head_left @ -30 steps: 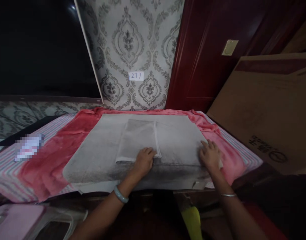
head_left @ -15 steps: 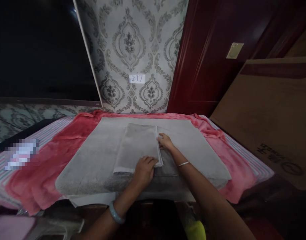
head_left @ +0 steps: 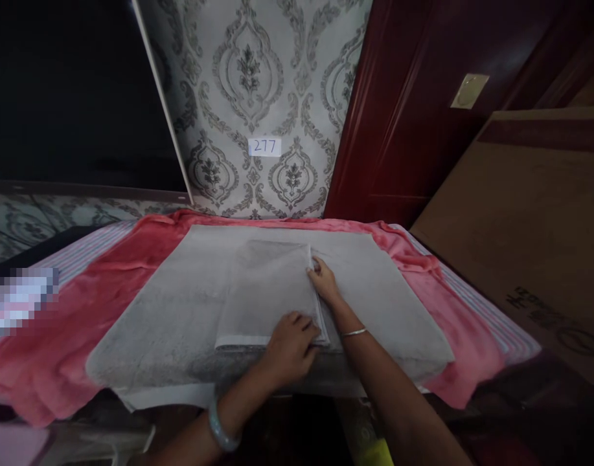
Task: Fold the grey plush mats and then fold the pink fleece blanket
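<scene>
Grey folded cloth [head_left: 272, 291] sits on the larger sheet [head_left: 394, 310]; my left hand [head_left: 291, 346] curls at its near corner, right hand [head_left: 324, 279] at its side edge, grips I can't tell; best keep edges flush.

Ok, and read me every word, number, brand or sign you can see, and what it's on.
"277": handwritten on a white label on the patterned wallpaper.
Cardboard box: dark printing and a round logo, too blurred to read.
Television: mark on the lower frame, too small to read.
</scene>
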### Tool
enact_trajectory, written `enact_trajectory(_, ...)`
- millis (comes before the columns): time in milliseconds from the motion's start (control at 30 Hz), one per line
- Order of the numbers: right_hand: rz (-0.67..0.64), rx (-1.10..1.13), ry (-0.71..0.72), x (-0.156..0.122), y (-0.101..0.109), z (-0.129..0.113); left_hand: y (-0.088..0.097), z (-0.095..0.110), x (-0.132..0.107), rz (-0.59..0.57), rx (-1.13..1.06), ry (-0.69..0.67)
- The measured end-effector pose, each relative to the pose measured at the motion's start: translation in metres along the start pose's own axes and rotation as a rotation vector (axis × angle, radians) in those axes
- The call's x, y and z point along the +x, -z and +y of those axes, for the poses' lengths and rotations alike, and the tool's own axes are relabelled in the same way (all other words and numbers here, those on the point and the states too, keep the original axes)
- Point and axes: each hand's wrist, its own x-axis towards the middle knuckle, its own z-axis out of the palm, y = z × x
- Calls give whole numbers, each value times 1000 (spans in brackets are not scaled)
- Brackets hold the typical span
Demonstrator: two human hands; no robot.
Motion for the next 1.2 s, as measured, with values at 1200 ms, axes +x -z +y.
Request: enact_trajectory(1200,-23,92,82,-2,-13,15,73,-223,193,-61,163,357)
